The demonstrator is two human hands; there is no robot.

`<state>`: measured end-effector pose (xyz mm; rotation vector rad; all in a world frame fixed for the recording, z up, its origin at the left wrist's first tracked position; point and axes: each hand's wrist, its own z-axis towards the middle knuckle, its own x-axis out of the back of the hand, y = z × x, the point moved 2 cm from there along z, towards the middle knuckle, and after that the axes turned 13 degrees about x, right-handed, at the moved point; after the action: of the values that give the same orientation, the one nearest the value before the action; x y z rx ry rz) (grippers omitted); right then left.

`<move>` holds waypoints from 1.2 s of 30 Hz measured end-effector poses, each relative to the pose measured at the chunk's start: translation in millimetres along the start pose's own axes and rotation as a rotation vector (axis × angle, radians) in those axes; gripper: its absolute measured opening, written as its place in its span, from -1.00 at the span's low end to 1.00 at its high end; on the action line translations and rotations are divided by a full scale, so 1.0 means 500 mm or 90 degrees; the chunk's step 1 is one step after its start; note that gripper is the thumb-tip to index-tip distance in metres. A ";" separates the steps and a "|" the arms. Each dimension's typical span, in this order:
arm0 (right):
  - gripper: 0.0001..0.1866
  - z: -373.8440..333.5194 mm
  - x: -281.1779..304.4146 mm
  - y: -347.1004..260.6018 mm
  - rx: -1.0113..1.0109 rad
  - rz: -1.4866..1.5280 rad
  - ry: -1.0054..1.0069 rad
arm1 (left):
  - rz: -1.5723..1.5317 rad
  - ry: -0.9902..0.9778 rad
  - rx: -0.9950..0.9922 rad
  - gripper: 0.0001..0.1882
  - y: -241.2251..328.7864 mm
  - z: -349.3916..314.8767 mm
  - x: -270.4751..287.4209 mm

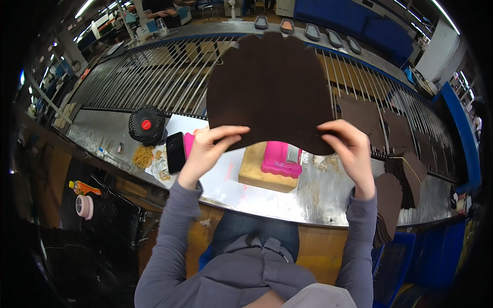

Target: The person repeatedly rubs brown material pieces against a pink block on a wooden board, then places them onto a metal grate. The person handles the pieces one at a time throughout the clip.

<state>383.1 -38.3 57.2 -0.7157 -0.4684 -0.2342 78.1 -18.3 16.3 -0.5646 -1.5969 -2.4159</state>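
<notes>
A large dark brown cut piece of sheet material, with a rounded outline and a curved notch in its near edge, is held up over the work table. My left hand pinches its near left corner between thumb and fingers. At the near right corner, my right hand grips it the same way. Below the notch, a bright pink plastic tool lies on a tan block, partly covered by the piece. Similar brown pieces lie stacked to the right of my right hand.
A roller conveyor runs behind the metal table, with more brown pieces on its right part. On the left are a black fan, rubber bands and a phone. Several shoe-shaped trays line the far ledge.
</notes>
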 end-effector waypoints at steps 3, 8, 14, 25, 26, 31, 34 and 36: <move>-0.73 -0.008 -0.043 0.096 0.076 -0.037 -0.106 | 0.112 0.021 -0.067 -0.69 -0.048 0.019 0.017; -0.68 -0.011 -0.130 0.149 0.120 -0.014 -0.119 | 0.155 0.031 -0.051 -0.67 -0.099 0.016 0.059; -0.68 -0.017 -0.159 0.167 0.115 -0.013 -0.101 | 0.140 0.029 -0.037 -0.68 -0.116 0.007 0.067; -0.69 -0.045 -0.136 0.157 0.108 -0.078 -0.078 | 0.084 -0.031 -0.034 -0.69 -0.132 0.016 0.037; -0.69 -0.051 -0.129 0.157 0.104 -0.090 -0.078 | 0.084 -0.036 -0.041 -0.70 -0.133 0.020 0.028; -0.70 -0.099 -0.101 0.165 0.093 -0.134 -0.016 | 0.029 -0.098 -0.038 -0.69 -0.147 0.038 -0.026; -0.71 -0.145 -0.079 0.166 0.026 -0.168 -0.010 | -0.013 -0.154 -0.035 -0.69 -0.143 0.049 -0.066; -0.73 -0.180 -0.071 0.175 0.000 -0.184 0.012 | 0.003 -0.194 -0.035 -0.70 -0.139 0.058 -0.089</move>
<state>413.6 -33.1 -69.8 -0.6445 -0.5540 -0.5111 99.6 34.1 -50.7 -0.9864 -1.6370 -2.4711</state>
